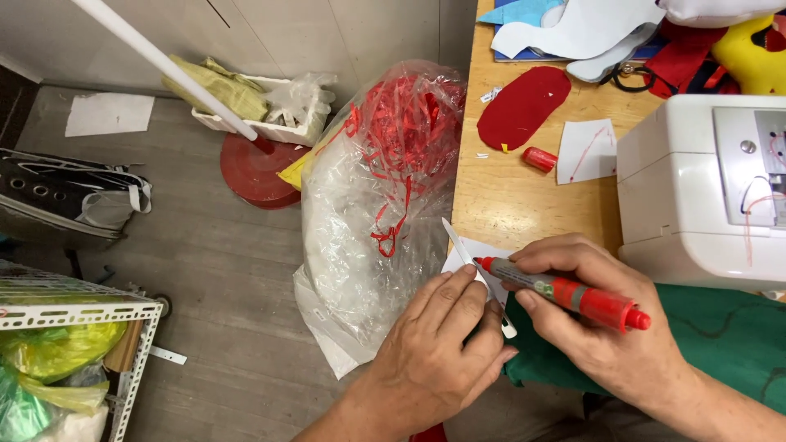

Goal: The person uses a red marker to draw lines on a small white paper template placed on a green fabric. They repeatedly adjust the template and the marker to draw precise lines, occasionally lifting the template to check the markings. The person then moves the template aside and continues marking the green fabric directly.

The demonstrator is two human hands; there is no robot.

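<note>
My right hand [602, 319] grips a red marker [573, 292] with its tip pointing left onto a white paper pattern piece [475, 260] at the near left corner of the wooden table [508, 196]. My left hand [438, 352] lies flat, fingers pressing down on that white piece and the green fabric [729, 336] beneath it. The marker tip sits just above my left fingertips.
A white sewing machine [696, 188] stands at the right. A red oval fabric piece [522, 106], a red cap [540, 159] and a white paper [587, 151] lie further back. A clear bag of red scraps [385, 196] stands on the floor beside the table; a metal rack [74, 360] at lower left.
</note>
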